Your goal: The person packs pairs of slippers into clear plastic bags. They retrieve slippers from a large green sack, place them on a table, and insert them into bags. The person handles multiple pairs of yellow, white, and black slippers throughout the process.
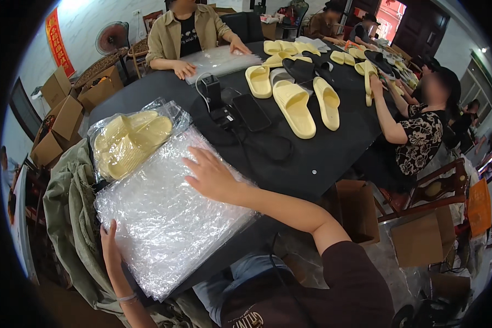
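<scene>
A thick stack of clear plastic bags (169, 218) lies at the near left corner of the dark table. My right hand (210, 176) rests flat on its upper right part, fingers spread. Along the stack's left edge, my left hand (110, 247) stands upright with its fingers stretched out, touching or very near the bags. A pair of pale yellow slide sandals (131, 139) in a clear bag lies against the far left end of the stack.
Beyond are a phone (251, 113), a black charger (210, 93) with cables, and loose yellow slides (293, 106). Across the table a person's hands (186, 70) lie on more clear bags. Another person at right holds a slide (368, 82). Open cardboard boxes (361, 210) stand on the floor.
</scene>
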A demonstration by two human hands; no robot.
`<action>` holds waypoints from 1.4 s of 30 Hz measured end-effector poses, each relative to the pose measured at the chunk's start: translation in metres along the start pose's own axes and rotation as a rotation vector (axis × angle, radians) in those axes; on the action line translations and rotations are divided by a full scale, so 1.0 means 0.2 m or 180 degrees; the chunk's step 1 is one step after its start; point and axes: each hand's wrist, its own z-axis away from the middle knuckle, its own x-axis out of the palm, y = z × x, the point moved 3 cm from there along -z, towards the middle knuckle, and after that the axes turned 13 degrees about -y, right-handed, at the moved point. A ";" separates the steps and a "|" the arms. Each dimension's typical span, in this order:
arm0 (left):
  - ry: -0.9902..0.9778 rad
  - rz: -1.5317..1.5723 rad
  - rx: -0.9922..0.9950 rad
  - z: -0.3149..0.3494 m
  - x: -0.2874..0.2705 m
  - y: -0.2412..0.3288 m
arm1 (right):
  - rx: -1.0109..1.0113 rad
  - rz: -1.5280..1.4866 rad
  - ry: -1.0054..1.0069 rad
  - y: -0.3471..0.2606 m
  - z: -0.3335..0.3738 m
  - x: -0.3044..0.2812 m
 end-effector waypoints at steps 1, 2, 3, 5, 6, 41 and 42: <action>0.0163 -0.0122 -0.0093 -0.01 -0.02 -0.03 | -0.0144 -0.0267 -0.0192 -0.03 -0.02 0.03; 0.0328 -0.0240 -0.0182 -0.03 -0.04 -0.05 | -0.0141 -0.0115 -0.0302 -0.06 -0.03 0.05; 0.0573 -0.0489 0.0300 -0.03 -0.03 -0.06 | -0.0143 0.0035 -0.0412 -0.09 -0.03 0.09; 0.0835 -0.1767 0.1164 0.07 0.04 0.00 | 0.0087 0.0345 -0.0845 -0.10 0.00 0.17; 0.0966 -0.2410 0.1607 0.16 0.11 0.09 | 0.0198 0.0365 -0.0931 -0.08 0.01 0.23; -0.0664 -0.3380 0.1422 0.53 0.53 0.11 | -0.0834 -0.0975 -0.0308 -0.47 -0.16 0.16; -0.0649 -0.3389 0.1443 0.54 0.53 0.12 | -0.0890 -0.1362 -0.0430 -0.55 -0.20 0.19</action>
